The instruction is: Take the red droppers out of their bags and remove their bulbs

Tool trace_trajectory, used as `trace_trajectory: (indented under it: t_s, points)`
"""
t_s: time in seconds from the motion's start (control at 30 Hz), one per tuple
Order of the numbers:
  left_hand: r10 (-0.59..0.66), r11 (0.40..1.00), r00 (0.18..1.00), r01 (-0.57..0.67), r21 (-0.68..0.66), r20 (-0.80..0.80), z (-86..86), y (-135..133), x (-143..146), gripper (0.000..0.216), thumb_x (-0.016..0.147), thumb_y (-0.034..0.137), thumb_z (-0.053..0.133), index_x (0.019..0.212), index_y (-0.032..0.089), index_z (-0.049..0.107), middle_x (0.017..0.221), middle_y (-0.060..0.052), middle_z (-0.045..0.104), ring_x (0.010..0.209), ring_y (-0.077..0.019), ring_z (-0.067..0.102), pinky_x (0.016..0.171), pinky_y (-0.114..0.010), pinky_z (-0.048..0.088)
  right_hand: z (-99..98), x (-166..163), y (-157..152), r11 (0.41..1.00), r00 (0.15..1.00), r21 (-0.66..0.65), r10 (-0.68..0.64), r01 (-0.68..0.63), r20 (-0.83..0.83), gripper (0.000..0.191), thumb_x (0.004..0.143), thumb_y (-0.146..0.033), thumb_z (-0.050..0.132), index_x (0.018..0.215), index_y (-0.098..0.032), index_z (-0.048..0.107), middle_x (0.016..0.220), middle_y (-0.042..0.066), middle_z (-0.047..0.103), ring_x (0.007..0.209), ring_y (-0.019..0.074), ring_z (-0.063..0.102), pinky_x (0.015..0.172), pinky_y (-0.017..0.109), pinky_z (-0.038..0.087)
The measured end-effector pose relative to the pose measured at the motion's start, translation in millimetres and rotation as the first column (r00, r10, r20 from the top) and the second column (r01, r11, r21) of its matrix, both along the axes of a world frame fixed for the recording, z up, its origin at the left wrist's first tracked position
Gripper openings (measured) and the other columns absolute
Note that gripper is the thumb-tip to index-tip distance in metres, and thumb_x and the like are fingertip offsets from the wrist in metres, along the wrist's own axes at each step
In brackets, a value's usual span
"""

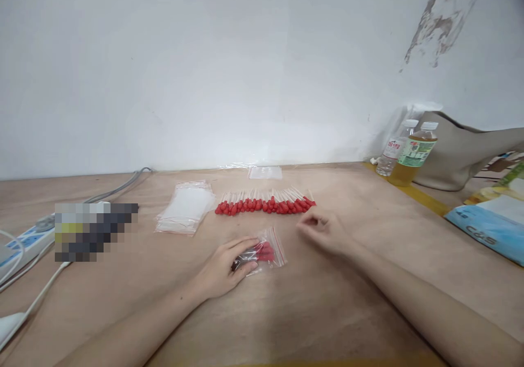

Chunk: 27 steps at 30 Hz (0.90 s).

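Observation:
My left hand (227, 269) lies on the wooden table (327, 312) with its fingers pressed on the near end of a small clear zip bag (267, 252) that holds red-tipped sticks. My right hand (323, 230) hovers just right of that bag, fingers curled loosely in a pinch; whether anything is in it I cannot make out. Behind the hands lies a row of several red-tipped sticks (266, 202). A stack of empty clear zip bags (186, 209) sits to the left of the row.
Another clear bag (265, 172) lies by the white wall. Two drink bottles (407, 151) and a beige bag (466, 154) stand at the back right, with a blue tissue pack (487, 230) nearer. A power strip (24, 241) and cables lie at the left.

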<state>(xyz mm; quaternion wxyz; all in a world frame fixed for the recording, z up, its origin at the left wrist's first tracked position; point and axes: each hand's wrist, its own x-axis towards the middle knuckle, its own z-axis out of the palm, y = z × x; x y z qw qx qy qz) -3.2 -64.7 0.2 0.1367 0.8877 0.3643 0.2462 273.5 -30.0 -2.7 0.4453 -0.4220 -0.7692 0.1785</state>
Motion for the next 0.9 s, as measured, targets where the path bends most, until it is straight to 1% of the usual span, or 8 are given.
trace_trajectory:
  t_s: [0.07,0.13,0.23,0.33,0.5,0.63,0.7,0.9]
  points:
    - [-0.018,1.000,1.000,0.017,-0.012,-0.022,1.1,0.9,1.8,0.039,0.083,0.033,0.046,0.121,0.024,0.044,0.122,-0.005,0.051,0.112,-0.0197,0.046,0.095,-0.037,0.038,2.1,-19.0,-13.7,0.977,0.971,-0.066,0.211,-0.205,0.111,0.013,0.074,-0.028,0.054,0.073,-0.019,0.064,0.074,0.002,0.060,0.070,0.0127,0.054,0.064,0.024,0.042]
    - [-0.056,0.998,0.997,0.055,-0.024,-0.049,2.6,2.3,3.4,0.041,0.084,0.033,0.045,0.123,0.024,0.041,0.123,-0.006,0.049,0.114,-0.0198,0.044,0.096,-0.038,0.036,0.2,-33.8,-20.1,0.954,0.948,-0.128,0.288,-0.271,0.133,0.014,0.075,-0.024,0.053,0.079,-0.020,0.065,0.076,0.002,0.060,0.068,0.0116,0.054,0.061,0.023,0.041]
    - [-0.115,0.993,0.990,0.113,-0.031,-0.081,3.9,4.5,5.7,0.046,0.084,0.033,0.044,0.128,0.023,0.035,0.127,-0.007,0.045,0.117,-0.0202,0.040,0.098,-0.039,0.033,-2.4,-46.1,-20.5,0.940,0.946,-0.190,0.307,-0.284,0.104,0.017,0.078,-0.021,0.048,0.084,-0.019,0.064,0.077,0.001,0.061,0.065,0.0105,0.053,0.059,0.022,0.039]
    - [-0.125,0.992,0.988,0.122,-0.037,-0.093,3.2,6.4,7.8,0.054,0.084,0.034,0.045,0.132,0.022,0.025,0.130,-0.008,0.041,0.117,-0.0214,0.040,0.097,-0.040,0.034,0.4,-49.9,-18.5,0.943,0.963,-0.250,0.250,-0.219,0.100,0.015,0.076,-0.023,0.051,0.086,-0.017,0.061,0.075,0.000,0.061,0.062,0.0104,0.051,0.056,0.021,0.037]
    - [-0.124,0.990,0.988,0.117,-0.079,-0.094,-0.3,7.9,7.4,0.061,0.083,0.034,0.045,0.135,0.022,0.015,0.134,-0.010,0.036,0.119,-0.0223,0.038,0.097,-0.041,0.034,6.1,-54.6,-20.6,0.941,0.961,-0.292,0.226,-0.172,0.162,0.012,0.069,-0.028,0.060,0.073,-0.017,0.060,0.073,0.001,0.059,0.067,0.0125,0.050,0.058,0.023,0.037]
    - [-0.117,0.990,0.989,0.109,-0.091,-0.092,-1.7,8.3,5.3,0.061,0.083,0.035,0.046,0.135,0.021,0.017,0.135,-0.010,0.034,0.120,-0.0230,0.036,0.098,-0.042,0.033,-0.2,-60.0,-21.7,0.833,0.971,-0.498,0.210,-0.239,-0.115,0.015,0.068,-0.028,0.061,0.074,-0.017,0.055,0.065,-0.002,0.057,0.059,0.0100,0.050,0.052,0.021,0.038]
    - [-0.116,0.989,0.990,0.108,-0.101,-0.081,-2.0,8.4,4.5,0.061,0.083,0.035,0.046,0.135,0.021,0.018,0.135,-0.010,0.034,0.120,-0.0234,0.036,0.098,-0.042,0.033,-4.3,-60.1,-20.6,0.792,0.944,-0.526,0.198,-0.312,-0.262,0.019,0.067,-0.031,0.062,0.075,-0.016,0.053,0.065,-0.002,0.057,0.058,0.0092,0.050,0.052,0.021,0.040]
    - [-0.090,0.989,0.994,0.081,-0.126,-0.066,-0.1,7.9,4.1,0.059,0.083,0.036,0.046,0.134,0.022,0.020,0.134,-0.009,0.036,0.119,-0.0232,0.038,0.098,-0.042,0.034,-4.7,-40.9,-15.0,0.779,0.904,-0.505,0.180,-0.372,-0.388,0.030,0.065,-0.040,0.064,0.078,-0.016,0.051,0.067,-0.002,0.056,0.058,0.0079,0.051,0.055,0.021,0.042]
